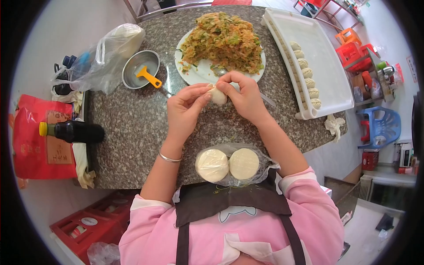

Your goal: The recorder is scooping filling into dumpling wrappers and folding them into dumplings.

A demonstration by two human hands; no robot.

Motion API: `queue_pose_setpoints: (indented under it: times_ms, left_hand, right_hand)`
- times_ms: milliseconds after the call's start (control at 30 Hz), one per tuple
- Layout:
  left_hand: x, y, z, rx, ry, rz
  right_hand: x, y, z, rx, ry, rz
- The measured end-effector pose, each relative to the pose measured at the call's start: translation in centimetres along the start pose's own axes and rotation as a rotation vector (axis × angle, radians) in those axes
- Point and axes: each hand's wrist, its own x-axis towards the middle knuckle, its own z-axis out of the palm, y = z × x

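Between my two hands, over the granite tabletop, is a pale dough dumpling [219,96]. The fingertips of my left hand [187,106] pinch its left edge. My right hand [243,96] grips its upper right side with thumb and forefinger. Just beyond is a white plate [184,73] heaped with chopped vegetable filling [228,41], a spoon [220,71] resting at the heap's near edge. Close to my apron, two stacks of round dough wrappers [244,163] lie in clear plastic. Pleated dumplings [307,73] line the left side of a white tray [326,66] at the right.
A steel bowl [128,75] with a yellow-handled scraper [149,77] stands at left, near a plastic bag [109,49]. A dark bottle with a yellow cap [78,131] is at the left edge. A crumpled cloth [334,126] sits by the tray's near corner.
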Motion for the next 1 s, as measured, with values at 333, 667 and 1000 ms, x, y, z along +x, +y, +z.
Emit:
queue_pose_setpoints:
  times_ms: [333, 667, 1000]
  left_hand:
    - [-0.23, -0.22, 0.24, -0.019, 0.024, 0.005]
    - [-0.14, -0.28, -0.12, -0.018, -0.021, -0.034]
    - [-0.30, -0.19, 0.25, 0.048, 0.028, 0.057]
  right_hand:
    - [-0.03, 0.24, 0.67, -0.132, 0.028, -0.202]
    - [0.13, -0.05, -0.06, -0.039, -0.057, 0.025]
    - [-0.05, 0.19, 0.53, -0.143, -0.057, -0.179]
